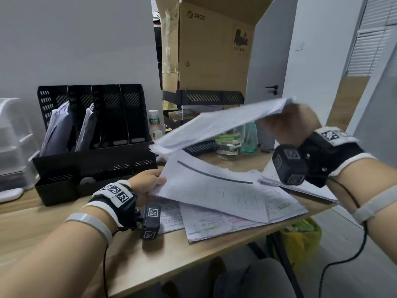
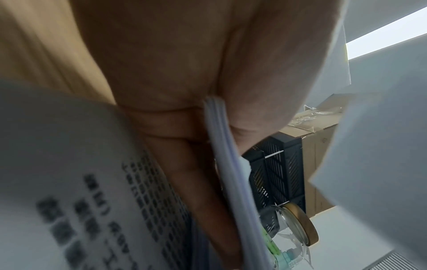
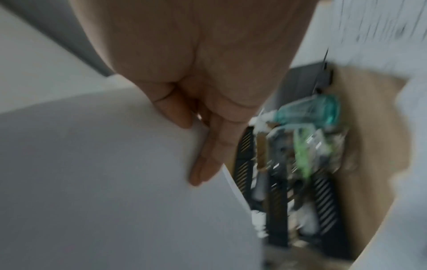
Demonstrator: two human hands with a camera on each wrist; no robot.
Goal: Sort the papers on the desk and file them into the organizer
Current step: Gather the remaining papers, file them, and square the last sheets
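Observation:
A black mesh organizer [image 1: 94, 134] stands at the desk's back left, with papers in its two left slots. Loose printed papers [image 1: 225, 203] lie spread across the desk. My left hand [image 1: 148, 181] pinches the left edge of a thin sheaf of sheets [image 2: 233, 173] from that spread, thumb on top. My right hand [image 1: 290, 123] holds a stack of white papers [image 1: 219, 123] raised above the desk; its fingers [image 3: 208, 160] lie under the stack [image 3: 115, 182]. The right wrist view is blurred.
A white bottle [image 1: 155, 125], a green bottle [image 1: 250, 138] and packets [image 1: 227, 145] sit behind the papers. A large open cardboard box [image 1: 210, 46] and a black tray rack [image 1: 204, 97] stand beyond. White drawers [image 1: 10, 143] are at far left.

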